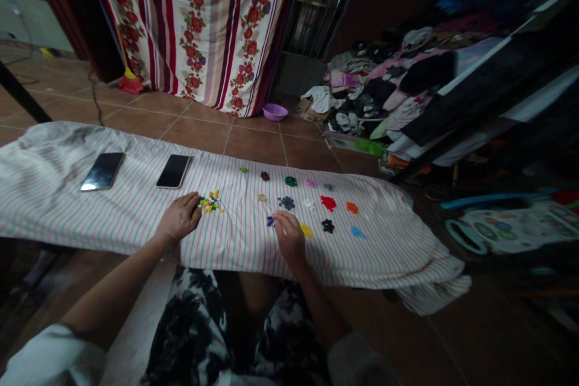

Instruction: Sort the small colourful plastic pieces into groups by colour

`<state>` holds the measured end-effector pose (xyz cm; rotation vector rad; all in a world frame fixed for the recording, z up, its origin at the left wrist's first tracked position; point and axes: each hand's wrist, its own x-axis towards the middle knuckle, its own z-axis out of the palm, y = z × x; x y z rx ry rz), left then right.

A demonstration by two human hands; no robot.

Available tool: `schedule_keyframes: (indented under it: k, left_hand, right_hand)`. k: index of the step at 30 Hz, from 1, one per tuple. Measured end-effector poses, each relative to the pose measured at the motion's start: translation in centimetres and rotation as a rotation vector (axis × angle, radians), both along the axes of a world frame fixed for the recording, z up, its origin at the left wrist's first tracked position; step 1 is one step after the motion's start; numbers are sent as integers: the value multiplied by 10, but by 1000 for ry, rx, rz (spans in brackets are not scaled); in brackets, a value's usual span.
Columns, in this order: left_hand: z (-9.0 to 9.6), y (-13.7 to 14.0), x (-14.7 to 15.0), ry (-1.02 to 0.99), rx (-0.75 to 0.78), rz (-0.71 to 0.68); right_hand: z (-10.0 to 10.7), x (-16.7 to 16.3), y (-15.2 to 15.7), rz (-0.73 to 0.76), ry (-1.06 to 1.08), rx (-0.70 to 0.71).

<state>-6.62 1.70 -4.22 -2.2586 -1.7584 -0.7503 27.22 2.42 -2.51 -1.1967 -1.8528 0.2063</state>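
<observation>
Head view: from where I stand, the person's right hand (291, 235) reaches over the near edge of the cloth-covered tabletop (136, 223), thumb and fingertips drawn together at the purple pile (270, 222); whether a piece is pinched there I can't tell. Well apart from it, the left hand (181, 217) lies palm down, fingers bent, beside the mixed yellow-and-green pile (211, 202), perhaps to stop loose bits straying; I can't see whether it grips anything. Toward the right end, single-colour piles sit apart, presumably so shades don't mingle. I count fourteen: five toward the far edge, light green (243, 169), brown (265, 176), dark green (290, 181), pink (310, 183) and pale grey (328, 187); five midway, beige (262, 198), dark grey (286, 202), white (309, 204), red (328, 203) and orange (351, 208); four toward the near edge, the purple one plus yellow (306, 230), black (328, 226) and blue (358, 231). Their pieces are too small to number. A glare-lit phone (103, 171) and a dark-screened phone (174, 171), two in all, lie toward the left end, likely to keep them out of the way. Beyond the far edge, one purple basin (275, 112) stands on the floor by a floral curtain (194, 30).
</observation>
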Motion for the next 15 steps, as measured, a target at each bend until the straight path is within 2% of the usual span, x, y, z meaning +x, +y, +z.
schedule_keyframes:
  k: [9,15]
  left_hand:
    - [-1,0,1,-46,-11,0]
    - [-1,0,1,-50,-25,5]
  right_hand:
    - [-3,-64,7,256,-17,-200]
    - [2,-102,19,316,-124,-283]
